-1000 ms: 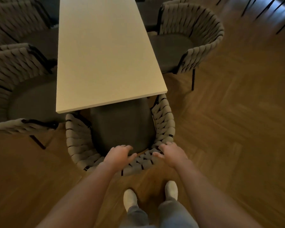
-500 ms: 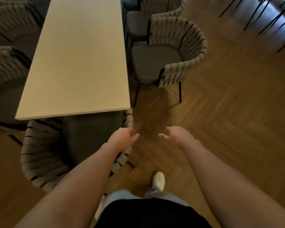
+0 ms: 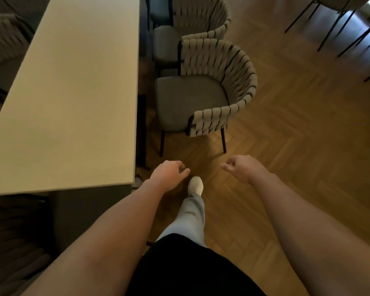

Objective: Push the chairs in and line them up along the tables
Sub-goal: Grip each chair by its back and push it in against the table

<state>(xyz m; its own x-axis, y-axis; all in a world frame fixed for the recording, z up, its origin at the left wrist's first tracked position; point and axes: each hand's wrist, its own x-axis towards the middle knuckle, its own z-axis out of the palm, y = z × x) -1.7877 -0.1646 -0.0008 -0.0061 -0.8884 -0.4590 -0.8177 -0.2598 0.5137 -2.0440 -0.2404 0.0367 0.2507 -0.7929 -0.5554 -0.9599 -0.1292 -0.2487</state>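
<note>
A long white table (image 3: 73, 92) runs up the left half of the view. On its right side stands a woven-back chair (image 3: 203, 90) with a grey seat, pulled out from the table edge and angled. A second woven chair (image 3: 192, 20) stands behind it, closer to the table. The chair at the table's near end (image 3: 19, 231) is tucked under it at lower left. My left hand (image 3: 169, 174) hangs by the table's near right corner, fingers curled, holding nothing. My right hand (image 3: 241, 169) hovers over the floor with loosely curled fingers, empty, short of the angled chair.
Herringbone wood floor (image 3: 297, 135) spreads to the right. Dark chair legs (image 3: 340, 28) show at the top right. More woven chairs (image 3: 6, 39) line the table's left side. My foot in a white shoe (image 3: 195, 185) is stepping forward between my hands.
Both hands have let go of the end chair's back. I have stepped right around the table corner, so the angled side chair is now straight ahead and closer.
</note>
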